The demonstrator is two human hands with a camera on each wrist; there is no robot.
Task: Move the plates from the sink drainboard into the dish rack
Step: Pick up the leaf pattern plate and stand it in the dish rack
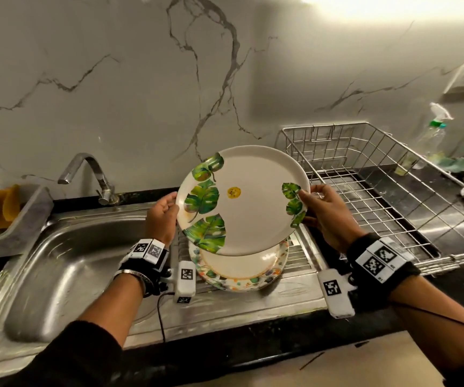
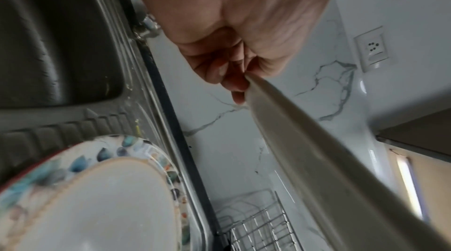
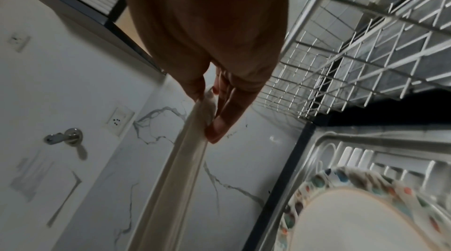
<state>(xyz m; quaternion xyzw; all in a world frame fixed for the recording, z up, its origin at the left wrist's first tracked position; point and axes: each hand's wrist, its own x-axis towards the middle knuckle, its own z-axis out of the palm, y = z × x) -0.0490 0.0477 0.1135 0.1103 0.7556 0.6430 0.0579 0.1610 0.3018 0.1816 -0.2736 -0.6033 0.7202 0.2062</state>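
Observation:
A cream plate with green leaf prints (image 1: 249,202) is lifted and tilted above the drainboard (image 1: 289,298). My left hand (image 1: 163,212) grips its left rim and my right hand (image 1: 320,210) pinches its right rim. In the left wrist view the fingers (image 2: 229,81) curl round the plate's edge (image 2: 317,154). The right wrist view shows thumb and fingers (image 3: 219,120) clamped on the rim (image 3: 175,178). Below it a plate with a multicoloured speckled border (image 1: 242,277) (image 2: 97,197) (image 3: 354,216) lies flat on the drainboard. The wire dish rack (image 1: 392,208) stands to the right with nothing in it.
The steel sink basin (image 1: 66,275) and tap (image 1: 91,174) are to the left. A yellow cloth (image 1: 4,205) sits in a holder at far left. A spray bottle (image 1: 432,135) and clutter stand behind the rack. A marble wall rises at the back.

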